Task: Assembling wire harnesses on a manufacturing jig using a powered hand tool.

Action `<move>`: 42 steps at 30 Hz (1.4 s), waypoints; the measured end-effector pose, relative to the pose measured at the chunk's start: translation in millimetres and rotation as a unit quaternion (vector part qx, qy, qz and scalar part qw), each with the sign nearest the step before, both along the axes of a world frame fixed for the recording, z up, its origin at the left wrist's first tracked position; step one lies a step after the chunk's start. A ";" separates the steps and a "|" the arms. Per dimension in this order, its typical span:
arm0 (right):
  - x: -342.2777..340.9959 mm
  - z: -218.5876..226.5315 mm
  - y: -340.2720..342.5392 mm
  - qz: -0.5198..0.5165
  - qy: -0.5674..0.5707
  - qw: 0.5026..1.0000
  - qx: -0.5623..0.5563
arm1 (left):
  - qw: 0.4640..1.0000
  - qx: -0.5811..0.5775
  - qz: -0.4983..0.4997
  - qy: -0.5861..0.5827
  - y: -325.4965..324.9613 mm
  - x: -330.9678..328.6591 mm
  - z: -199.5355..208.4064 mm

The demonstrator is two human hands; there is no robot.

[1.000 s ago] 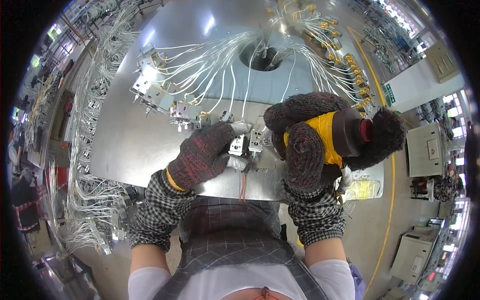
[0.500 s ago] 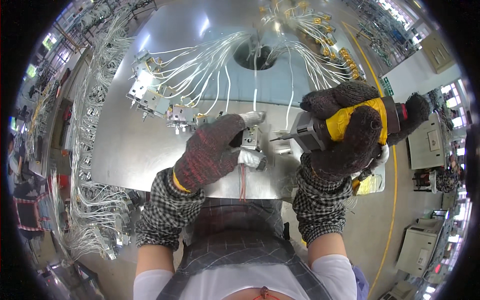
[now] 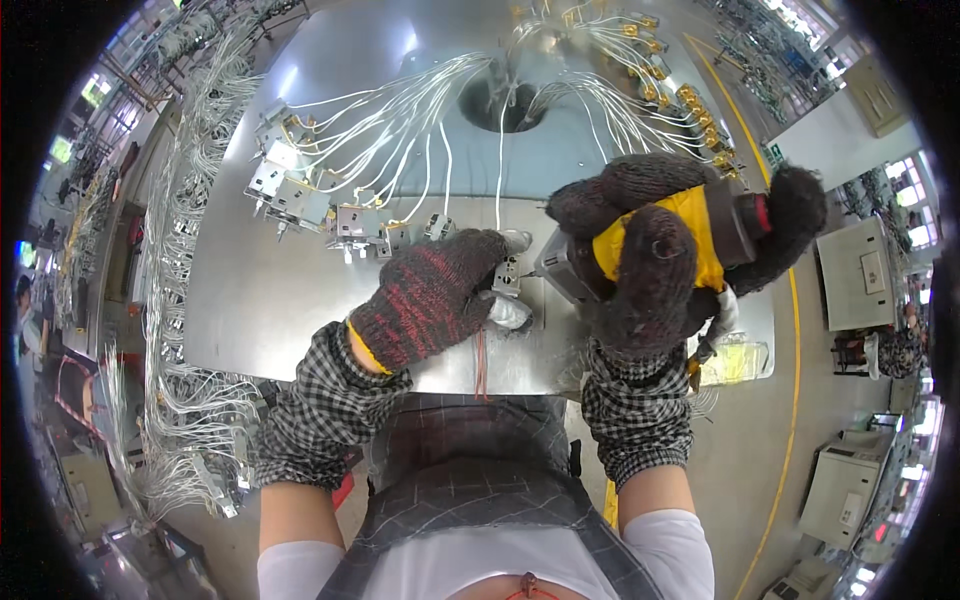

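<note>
My left hand (image 3: 430, 295), in a dark red-flecked knit glove with silvery wrapped fingertips, pinches a small metal switch-like block (image 3: 507, 278). A white wire runs from the block toward the hole in the table, and reddish wires (image 3: 482, 365) hang below it. My right hand (image 3: 660, 270), gloved in dark knit, is wrapped round a power screwdriver (image 3: 570, 265) with yellow tape on its body. The tool lies sideways, its bit pointing left at the block's right side. Whether the tip sits in a screw is too small to tell.
White wires fan out from a round hole (image 3: 500, 108) in the metal table (image 3: 270, 335). Several metal blocks (image 3: 300, 200) lie at their left ends, yellowish connectors (image 3: 700, 120) at their right. Bundled harnesses (image 3: 165, 300) hang along the left. A yellow-labelled clear box (image 3: 735, 362) is at the right corner.
The power screwdriver has moved left, and its bit now reaches the block. My left hand keeps its pinch. Another small metal block now shows just above my left glove.
</note>
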State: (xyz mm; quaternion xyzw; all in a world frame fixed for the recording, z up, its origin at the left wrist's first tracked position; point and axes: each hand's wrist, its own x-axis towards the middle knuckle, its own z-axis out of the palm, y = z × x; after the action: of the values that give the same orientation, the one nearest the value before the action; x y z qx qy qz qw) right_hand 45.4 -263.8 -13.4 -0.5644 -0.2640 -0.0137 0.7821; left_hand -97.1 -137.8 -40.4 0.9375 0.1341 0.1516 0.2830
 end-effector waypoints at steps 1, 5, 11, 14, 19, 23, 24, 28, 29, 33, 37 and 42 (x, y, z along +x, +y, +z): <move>2.6 -1.8 0.2 0.204 0.112 0.965 0.117 | 1.000 -0.019 -0.003 0.008 0.1 0.1 -0.8; 22.9 -36.5 -11.1 0.378 0.271 0.858 0.218 | 0.999 -0.001 -0.014 -0.032 -2.2 -0.3 2.9; 17.2 -24.1 -11.8 0.251 -0.049 0.967 -0.015 | 0.999 0.014 -0.030 -0.001 2.7 0.9 -4.0; 16.4 -12.2 -11.6 0.236 -0.097 0.957 -0.136 | 0.999 0.027 -0.024 0.013 3.2 -2.1 -7.2; 15.1 -9.6 -15.5 0.259 -0.098 0.954 -0.114 | 0.998 0.053 -0.035 0.017 11.8 -1.3 6.2; 15.5 -25.5 -15.7 0.290 -0.128 0.942 -0.112 | 0.984 0.170 -0.002 0.043 26.3 4.8 -7.0; 14.3 -31.3 -13.5 0.355 0.073 0.930 0.059 | 0.983 0.183 -0.001 -0.015 32.2 7.2 -26.7; 18.1 -15.4 -3.9 0.520 0.140 0.815 0.214 | 0.955 0.266 0.020 0.130 32.2 15.7 -53.5; 6.2 -5.9 -5.7 0.525 0.137 0.812 0.214 | 0.940 0.291 0.026 0.178 29.3 19.5 -56.4; 2.0 -17.2 -5.4 0.264 0.122 0.955 0.061 | 0.805 0.461 -0.052 0.370 20.4 48.6 -55.2; -4.1 -12.9 -4.3 0.272 -0.017 0.962 0.017 | 0.875 0.427 0.022 0.227 33.5 31.3 -70.7; -7.9 -16.0 1.7 0.278 -0.008 0.959 0.059 | 0.965 0.249 0.087 -0.004 13.8 -0.8 -3.8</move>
State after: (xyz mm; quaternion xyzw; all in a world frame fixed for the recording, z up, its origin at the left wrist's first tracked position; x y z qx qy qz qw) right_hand 37.5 -262.1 -29.4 -0.4215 -0.4152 0.1839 0.7849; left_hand -97.9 -124.0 -44.2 0.9625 0.1717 0.2082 0.0266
